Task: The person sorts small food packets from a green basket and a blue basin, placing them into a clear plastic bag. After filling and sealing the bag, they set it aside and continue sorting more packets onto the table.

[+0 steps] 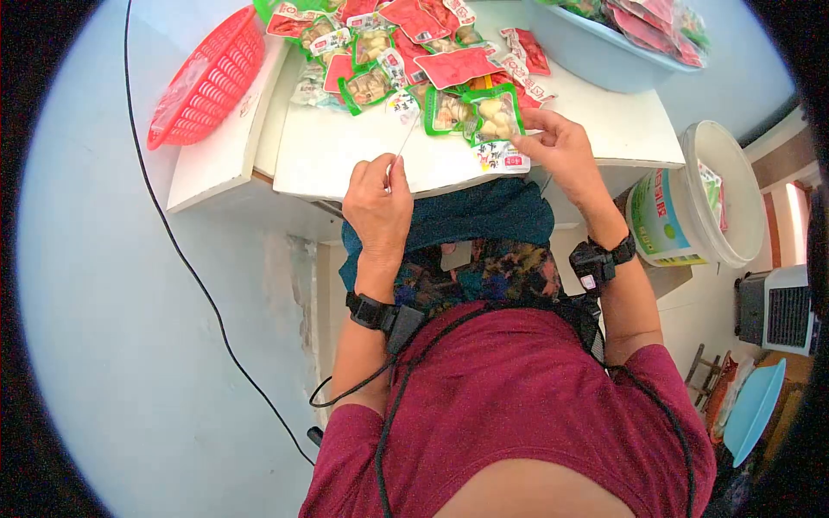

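Observation:
My left hand (380, 200) is closed in a pinch over the front edge of the white table (337, 147), with a thin, pale, upright item between thumb and finger; what it is, I cannot make out. To the right, my right hand (561, 148) grips the right side of a clear, green-edged packet (496, 116) with pale yellowish pieces inside. Another green-edged packet (446, 110) lies directly left of it. Behind both hands is a pile of red packets (455, 66) and green-edged packets, overlapping one another.
A red plastic basket (210, 79) tilts at the table's left. At the back right stands a light blue basin (596, 53) holding packets. A white bucket (669, 216) with packets inside is beside the table's right edge. A black cable (186, 259) hangs down the left.

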A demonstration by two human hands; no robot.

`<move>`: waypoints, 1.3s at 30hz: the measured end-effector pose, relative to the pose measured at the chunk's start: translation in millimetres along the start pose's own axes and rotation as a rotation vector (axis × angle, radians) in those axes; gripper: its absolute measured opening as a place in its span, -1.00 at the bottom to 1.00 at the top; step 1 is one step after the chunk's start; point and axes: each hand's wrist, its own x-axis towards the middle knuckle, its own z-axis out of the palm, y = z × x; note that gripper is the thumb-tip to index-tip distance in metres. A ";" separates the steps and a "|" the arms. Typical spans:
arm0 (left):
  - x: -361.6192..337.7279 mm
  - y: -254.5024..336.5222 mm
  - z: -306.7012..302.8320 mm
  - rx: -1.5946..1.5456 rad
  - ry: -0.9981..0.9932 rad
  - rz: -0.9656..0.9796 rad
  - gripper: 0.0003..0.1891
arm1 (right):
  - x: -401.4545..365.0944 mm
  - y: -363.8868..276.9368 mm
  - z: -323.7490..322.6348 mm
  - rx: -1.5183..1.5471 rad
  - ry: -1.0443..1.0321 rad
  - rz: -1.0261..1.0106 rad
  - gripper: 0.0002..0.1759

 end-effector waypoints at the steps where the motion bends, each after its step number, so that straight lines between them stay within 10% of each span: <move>1: -0.2 0.4 -0.6 0.009 -0.015 0.005 -0.92 | -2.5 -3.9 2.6 -0.102 -0.008 -0.012 -0.37; 8: -3.3 -0.4 -1.6 0.013 -0.033 0.000 -0.91 | -6.2 -11.3 20.3 -0.491 0.111 -0.183 -0.40; 18: -3.6 -2.2 0.3 -0.070 0.029 -0.018 -0.92 | -16.2 -14.7 3.0 0.292 0.143 0.094 -0.83; 39: 3.7 31.6 1.7 -0.165 0.006 -0.006 -0.89 | -17.8 -31.7 76.0 0.735 -0.358 0.283 -0.64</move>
